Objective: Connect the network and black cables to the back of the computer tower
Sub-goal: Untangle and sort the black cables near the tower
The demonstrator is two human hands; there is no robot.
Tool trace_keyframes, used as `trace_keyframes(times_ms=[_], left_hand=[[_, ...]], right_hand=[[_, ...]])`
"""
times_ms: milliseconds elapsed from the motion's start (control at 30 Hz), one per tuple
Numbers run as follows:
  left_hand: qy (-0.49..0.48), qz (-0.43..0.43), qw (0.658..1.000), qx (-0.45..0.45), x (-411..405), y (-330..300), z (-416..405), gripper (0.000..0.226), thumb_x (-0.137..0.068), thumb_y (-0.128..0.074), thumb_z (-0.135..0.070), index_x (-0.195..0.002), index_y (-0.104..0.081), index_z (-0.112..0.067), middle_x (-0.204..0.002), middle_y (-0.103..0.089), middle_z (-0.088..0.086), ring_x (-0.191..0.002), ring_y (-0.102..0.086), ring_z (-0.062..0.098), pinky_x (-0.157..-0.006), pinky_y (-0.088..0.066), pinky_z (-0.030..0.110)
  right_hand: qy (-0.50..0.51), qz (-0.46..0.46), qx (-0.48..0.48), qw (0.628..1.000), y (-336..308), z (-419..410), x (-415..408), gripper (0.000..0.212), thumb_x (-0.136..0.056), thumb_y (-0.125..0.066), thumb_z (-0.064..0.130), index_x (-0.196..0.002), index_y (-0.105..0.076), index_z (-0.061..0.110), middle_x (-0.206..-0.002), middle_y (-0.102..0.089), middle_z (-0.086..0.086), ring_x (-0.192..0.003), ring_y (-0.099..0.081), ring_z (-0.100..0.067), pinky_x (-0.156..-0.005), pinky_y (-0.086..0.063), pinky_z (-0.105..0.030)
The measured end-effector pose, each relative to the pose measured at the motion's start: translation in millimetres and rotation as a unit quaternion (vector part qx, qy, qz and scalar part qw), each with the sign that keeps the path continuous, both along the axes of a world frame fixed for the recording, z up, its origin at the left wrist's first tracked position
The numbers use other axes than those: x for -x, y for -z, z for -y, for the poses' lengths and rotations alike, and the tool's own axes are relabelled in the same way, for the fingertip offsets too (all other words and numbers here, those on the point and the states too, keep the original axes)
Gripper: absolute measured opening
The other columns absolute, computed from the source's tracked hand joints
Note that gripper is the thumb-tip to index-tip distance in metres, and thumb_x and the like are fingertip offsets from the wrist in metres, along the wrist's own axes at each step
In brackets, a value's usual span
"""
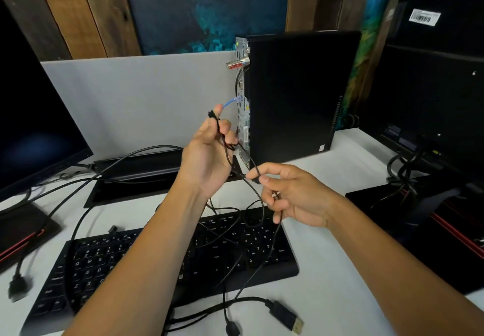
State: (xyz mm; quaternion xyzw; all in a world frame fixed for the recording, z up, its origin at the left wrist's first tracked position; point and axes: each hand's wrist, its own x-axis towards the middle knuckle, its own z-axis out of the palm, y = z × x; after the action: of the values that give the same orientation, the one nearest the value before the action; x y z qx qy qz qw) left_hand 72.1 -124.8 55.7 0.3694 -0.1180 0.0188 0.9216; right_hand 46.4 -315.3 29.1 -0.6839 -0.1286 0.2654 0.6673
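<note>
Head view: both hands, left (pixel 209 149) and right (pixel 293 196), pinch a thin black cable (pixel 262 199), untangling it before plugging into the tower (pixel 296 94).

We have just one camera, and it sits on the person's head. We look forward and down at the white desk (pixel 327 270) from close up. Both arms reach out from the bottom edge into the middle. The wide lens bends the sides. The grey divider (pixel 136 94) and wall pictures fill the top.
</note>
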Motion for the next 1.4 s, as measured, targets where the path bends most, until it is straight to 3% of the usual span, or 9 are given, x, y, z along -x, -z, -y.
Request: trace_keyframes(times_ms=[167, 333, 433, 533, 733, 867, 1033, 1200, 1400], left_hand=[[-0.148, 0.075, 0.901, -0.4, -2.2, 9.4, 2.8, 0.028, -0.109, -0.037, -0.011, -0.117, -0.064, -0.011, -0.079, -0.071, -0.004, -0.09, -0.07, 0.005, -0.106, -0.049, 0.041], [-0.088, 0.125, 0.772, -0.617, 4.4, 25.4, 3.8, 0.036, -0.101, -0.042, -0.031, -0.132, -0.06, -0.031, -0.091, -0.071, -0.002, -0.088, -0.069, 0.021, -0.093, -0.055, 0.049], [0.009, 0.079, 0.862, -0.5, 11.5, 23.0, 0.8, 0.03, -0.105, -0.038, -0.012, -0.108, -0.068, -0.008, -0.073, -0.061, 0.012, -0.067, -0.058, 0.025, -0.072, -0.05, 0.033], [0.076, 0.04, 0.899, -0.429, 19.9, 13.7, -0.1, 0.029, -0.105, -0.038, -0.014, -0.086, -0.059, -0.009, -0.063, -0.034, 0.005, -0.055, -0.031, 0.015, -0.059, -0.03, 0.028], [0.143, 0.028, 0.873, -0.466, 22.8, 2.4, -21.6, 0.038, -0.101, -0.052, -0.034, -0.072, -0.052, -0.01, -0.06, -0.013, -0.001, -0.051, -0.01, 0.014, -0.046, -0.019, 0.022], [0.129, -0.051, 0.942, -0.307, 17.9, -0.4, -31.6, 0.038, -0.098, -0.055, -0.032, -0.063, -0.043, -0.02, -0.056, -0.018, -0.007, -0.044, -0.015, 0.008, -0.044, -0.017, 0.023], [0.045, -0.113, 0.987, -0.108, 3.1, -3.1, -36.6, 0.044, -0.106, -0.042, -0.032, -0.064, -0.043, -0.022, -0.054, -0.018, -0.008, -0.049, -0.009, 0.011, -0.044, -0.02, 0.023], [-0.047, -0.082, 0.957, -0.275, -3.9, 9.9, -37.2, 0.041, -0.11, -0.037, -0.028, -0.069, -0.037, -0.023, -0.056, -0.022, -0.007, -0.052, -0.014, 0.013, -0.056, -0.015, 0.032], [-0.041, -0.04, 0.935, -0.349, 3.8, 12.2, -26.1, 0.042, -0.109, -0.035, -0.018, -0.068, -0.033, -0.021, -0.053, -0.026, -0.01, -0.046, -0.021, 0.009, -0.051, -0.019, 0.028]], right_hand=[[0.001, 0.226, 0.253, 0.941, -3.8, -11.1, 4.3, 0.028, -0.107, -0.048, 0.024, -0.116, -0.073, 0.033, -0.056, -0.038, 0.012, -0.045, -0.035, -0.006, -0.048, -0.033, -0.025], [0.067, 0.422, 0.319, 0.846, -28.5, -18.3, 9.4, 0.04, -0.093, -0.059, 0.005, -0.057, -0.057, 0.022, -0.043, -0.044, 0.009, -0.045, -0.044, -0.009, -0.049, -0.034, -0.011], [0.184, 0.435, 0.21, 0.856, -36.1, -10.8, 5.0, 0.016, -0.091, -0.069, 0.003, -0.083, -0.062, 0.014, -0.054, -0.059, 0.007, -0.05, -0.053, -0.007, -0.051, -0.041, -0.009], [0.221, 0.463, 0.191, 0.837, -30.9, -10.7, 2.7, 0.03, -0.086, -0.082, 0.016, -0.085, -0.051, 0.015, -0.06, -0.059, 0.0, -0.054, -0.051, -0.012, -0.051, -0.041, -0.014], [0.22, 0.411, 0.241, 0.851, -16.7, -4.3, -6.7, 0.059, -0.074, -0.079, 0.065, -0.065, -0.055, 0.012, -0.052, -0.042, 0.006, -0.051, -0.036, -0.009, -0.051, -0.033, -0.028], [0.05, 0.17, 0.044, 0.983, -15.6, 10.5, -8.7, 0.034, -0.095, -0.07, 0.033, -0.075, -0.059, 0.008, -0.057, -0.039, 0.001, -0.055, -0.033, -0.014, -0.058, -0.039, -0.032], [-0.121, -0.026, -0.077, 0.989, -16.8, 22.6, -1.9, 0.008, -0.101, -0.056, 0.016, -0.107, -0.057, 0.011, -0.072, -0.051, -0.009, -0.061, -0.049, -0.019, -0.071, -0.06, -0.045], [-0.127, -0.036, -0.155, 0.979, -51.6, 16.9, 10.9, 0.032, -0.098, -0.05, 0.008, -0.129, -0.059, 0.009, -0.071, -0.037, -0.001, -0.049, -0.028, -0.004, -0.04, -0.026, -0.013], [-0.139, 0.006, -0.11, 0.984, -61.8, 8.2, 19.3, 0.053, -0.101, -0.048, 0.013, -0.144, -0.053, 0.042, -0.075, -0.037, -0.002, -0.054, -0.019, -0.009, -0.042, -0.016, -0.017]])
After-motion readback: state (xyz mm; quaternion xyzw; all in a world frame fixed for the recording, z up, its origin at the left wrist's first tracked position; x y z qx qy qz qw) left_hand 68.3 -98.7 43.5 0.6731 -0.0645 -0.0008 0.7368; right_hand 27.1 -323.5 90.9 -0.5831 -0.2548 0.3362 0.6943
